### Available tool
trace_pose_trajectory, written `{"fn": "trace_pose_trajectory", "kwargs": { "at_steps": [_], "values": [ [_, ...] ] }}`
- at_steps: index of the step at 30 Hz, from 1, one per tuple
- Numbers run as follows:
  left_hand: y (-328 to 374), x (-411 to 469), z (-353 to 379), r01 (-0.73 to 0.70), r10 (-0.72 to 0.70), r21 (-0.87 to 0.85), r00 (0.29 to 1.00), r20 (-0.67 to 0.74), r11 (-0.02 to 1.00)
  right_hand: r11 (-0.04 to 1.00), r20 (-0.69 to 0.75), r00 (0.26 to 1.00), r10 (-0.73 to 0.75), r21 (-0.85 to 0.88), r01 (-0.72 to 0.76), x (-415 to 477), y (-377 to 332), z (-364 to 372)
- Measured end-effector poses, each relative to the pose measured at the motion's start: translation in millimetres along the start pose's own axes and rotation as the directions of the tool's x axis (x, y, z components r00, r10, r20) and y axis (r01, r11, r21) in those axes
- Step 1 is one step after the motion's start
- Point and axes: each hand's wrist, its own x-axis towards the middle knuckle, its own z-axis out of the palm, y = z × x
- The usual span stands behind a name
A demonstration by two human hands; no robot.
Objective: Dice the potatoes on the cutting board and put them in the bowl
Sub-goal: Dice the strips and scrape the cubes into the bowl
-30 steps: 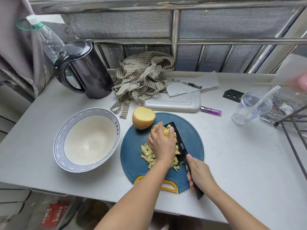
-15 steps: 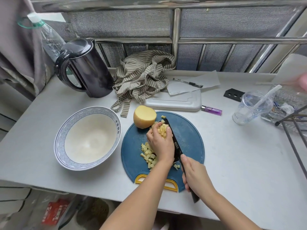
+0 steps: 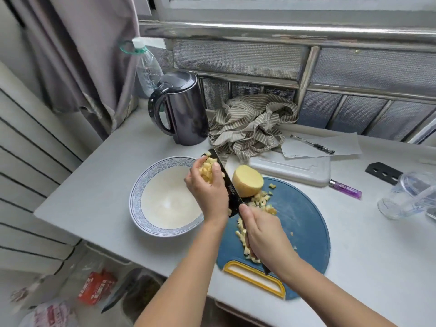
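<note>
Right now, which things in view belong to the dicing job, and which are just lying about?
In use: left hand, right hand, knife, diced potato, potato half, cutting board, bowl.
Lying about: kettle, striped cloth, pen, lighter, plastic cup, water bottle.

Potato dice (image 3: 207,172) above blue-rimmed white bowl (image 3: 141,192); half potato (image 3: 247,184) and loose dice (image 3: 260,201) on blue cutting board (image 3: 302,223)
</note>
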Motion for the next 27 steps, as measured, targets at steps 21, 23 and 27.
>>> {"fn": "trace_pose_trajectory", "kwargs": {
  "at_steps": [21,23,27],
  "values": [
    [-41,94,-62,-0.198,0.198,0.329,0.980,0.035,0.923,0.980,0.188,0.982,-0.009,-0.194,0.046,51,-34,59],
    [-38,97,-61,-0.203,0.201,0.324,0.979,0.039,0.924,0.980,0.194,0.981,0.005,-0.196,0.034,49,-33,60],
    [-52,90,-68,-0.098,0.089,0.347,0.995,0.040,0.933,0.994,0.187,0.982,0.036,-0.111,-0.015,49,-35,58]
  ]
}}
